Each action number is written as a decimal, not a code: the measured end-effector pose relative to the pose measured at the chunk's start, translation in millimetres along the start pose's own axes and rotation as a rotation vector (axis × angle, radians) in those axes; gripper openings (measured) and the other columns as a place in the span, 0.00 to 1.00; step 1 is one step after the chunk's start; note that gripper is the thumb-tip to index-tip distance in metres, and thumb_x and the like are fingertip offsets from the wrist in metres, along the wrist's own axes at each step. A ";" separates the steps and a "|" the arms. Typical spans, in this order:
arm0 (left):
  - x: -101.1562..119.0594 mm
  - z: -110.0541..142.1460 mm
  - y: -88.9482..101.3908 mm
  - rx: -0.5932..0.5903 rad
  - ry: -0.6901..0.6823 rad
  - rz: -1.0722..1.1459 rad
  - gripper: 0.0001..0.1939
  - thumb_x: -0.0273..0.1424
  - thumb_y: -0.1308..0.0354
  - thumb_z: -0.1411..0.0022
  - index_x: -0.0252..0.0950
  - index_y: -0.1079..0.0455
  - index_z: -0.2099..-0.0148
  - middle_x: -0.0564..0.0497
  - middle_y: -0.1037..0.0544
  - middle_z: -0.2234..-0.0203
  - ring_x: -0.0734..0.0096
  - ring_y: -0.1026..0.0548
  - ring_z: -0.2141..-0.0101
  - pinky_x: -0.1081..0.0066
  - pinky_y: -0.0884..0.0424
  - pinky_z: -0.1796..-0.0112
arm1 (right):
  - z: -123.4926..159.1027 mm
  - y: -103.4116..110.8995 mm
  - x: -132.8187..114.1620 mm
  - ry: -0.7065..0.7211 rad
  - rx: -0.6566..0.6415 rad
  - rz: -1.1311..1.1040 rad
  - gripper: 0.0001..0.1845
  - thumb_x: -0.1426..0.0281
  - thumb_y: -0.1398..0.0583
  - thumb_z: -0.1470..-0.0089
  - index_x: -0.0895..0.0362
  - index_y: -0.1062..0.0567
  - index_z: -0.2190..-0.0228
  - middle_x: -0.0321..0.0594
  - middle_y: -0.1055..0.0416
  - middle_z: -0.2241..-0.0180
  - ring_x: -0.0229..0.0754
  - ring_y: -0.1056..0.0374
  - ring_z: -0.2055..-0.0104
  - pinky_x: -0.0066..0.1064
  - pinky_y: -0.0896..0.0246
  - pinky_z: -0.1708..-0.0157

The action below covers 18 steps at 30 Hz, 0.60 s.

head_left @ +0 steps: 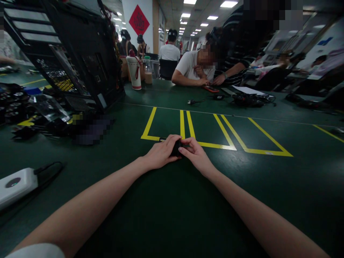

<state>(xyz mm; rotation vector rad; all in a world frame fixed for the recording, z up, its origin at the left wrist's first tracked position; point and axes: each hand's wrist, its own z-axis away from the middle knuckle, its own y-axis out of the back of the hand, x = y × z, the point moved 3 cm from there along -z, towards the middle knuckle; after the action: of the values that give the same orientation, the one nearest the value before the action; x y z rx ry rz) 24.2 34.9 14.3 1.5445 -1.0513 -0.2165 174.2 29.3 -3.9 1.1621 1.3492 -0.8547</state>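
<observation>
A small black object [176, 148] sits between my two hands on the dark green table [172, 208]; its kind is hard to make out because my fingers cover much of it. My left hand [163, 152] is wrapped over its left side, the palm low over the tabletop. From the right, my right hand [195, 153] pinches its other side with thumb and fingertips. Just beyond the hands, strips of yellow tape [215, 146] mark out box shapes on the table.
At left stand an open black computer case [88, 68], a clear plastic bottle [49, 104] and a white device [17, 186] with a cable. Farther back are a paper cup [133, 71], a drink bottle [148, 70] and black cables [248, 99]. A person in white [188, 68] leans on the far side.
</observation>
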 end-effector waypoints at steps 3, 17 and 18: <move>-0.4 0.1 -0.3 0.005 -0.003 0.002 0.32 0.35 0.44 0.43 0.40 0.58 0.43 0.43 0.42 0.47 0.62 0.28 0.60 0.64 0.28 0.67 | -1.3 2.1 3.5 -0.039 0.007 0.029 0.12 0.67 0.41 0.51 0.52 0.34 0.61 0.37 0.35 0.58 0.41 0.35 0.55 0.40 0.37 0.54; -1.5 -0.6 -1.7 0.013 -0.007 0.006 0.31 0.35 0.44 0.43 0.40 0.58 0.43 0.42 0.42 0.47 0.62 0.28 0.61 0.64 0.28 0.67 | 1.7 -1.7 -2.7 0.042 0.009 -0.025 0.08 0.67 0.42 0.49 0.52 0.35 0.65 0.35 0.35 0.61 0.39 0.34 0.56 0.36 0.38 0.54; -1.4 -0.5 -1.6 0.012 -0.005 0.006 0.31 0.35 0.44 0.43 0.40 0.58 0.43 0.42 0.42 0.47 0.63 0.28 0.61 0.64 0.28 0.67 | 1.3 -1.4 -2.3 0.039 0.010 -0.020 0.08 0.68 0.42 0.49 0.51 0.34 0.65 0.35 0.34 0.61 0.39 0.34 0.56 0.37 0.38 0.54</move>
<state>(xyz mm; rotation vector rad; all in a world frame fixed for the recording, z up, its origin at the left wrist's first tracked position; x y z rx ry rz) 24.5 36.1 12.5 1.5523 -1.0630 -0.2107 173.0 27.3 -2.0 1.1800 1.3918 -0.8585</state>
